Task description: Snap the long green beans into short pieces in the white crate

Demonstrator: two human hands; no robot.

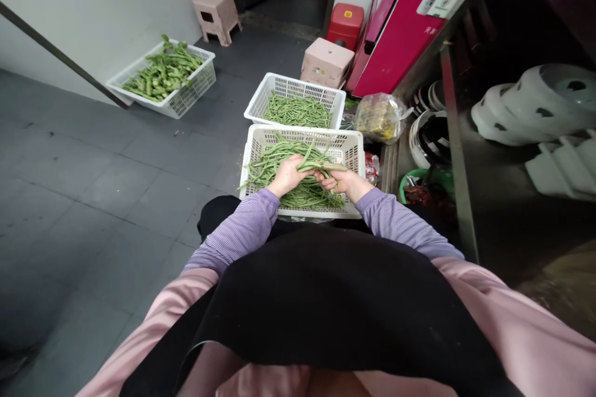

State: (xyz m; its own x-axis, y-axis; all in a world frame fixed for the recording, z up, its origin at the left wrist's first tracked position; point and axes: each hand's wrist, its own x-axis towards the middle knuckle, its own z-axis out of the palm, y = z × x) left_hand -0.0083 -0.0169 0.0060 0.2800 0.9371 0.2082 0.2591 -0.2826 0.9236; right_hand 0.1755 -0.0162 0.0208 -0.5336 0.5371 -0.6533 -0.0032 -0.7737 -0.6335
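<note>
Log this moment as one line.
left hand: holding green beans | right hand: holding green beans | below: front white basket, more beans | beyond: second white basket, shorter beans

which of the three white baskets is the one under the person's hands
The near white basket, full of long green beans, lies beneath both hands; the other two sit farther off, clear of them.

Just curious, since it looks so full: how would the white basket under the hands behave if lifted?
The white basket would probably stay stiff, its rim looking straight. Its holed walls suggest lightness, though the green beans heaped inside may add weight. Those poking over the left rim might spill if tilted.
</note>
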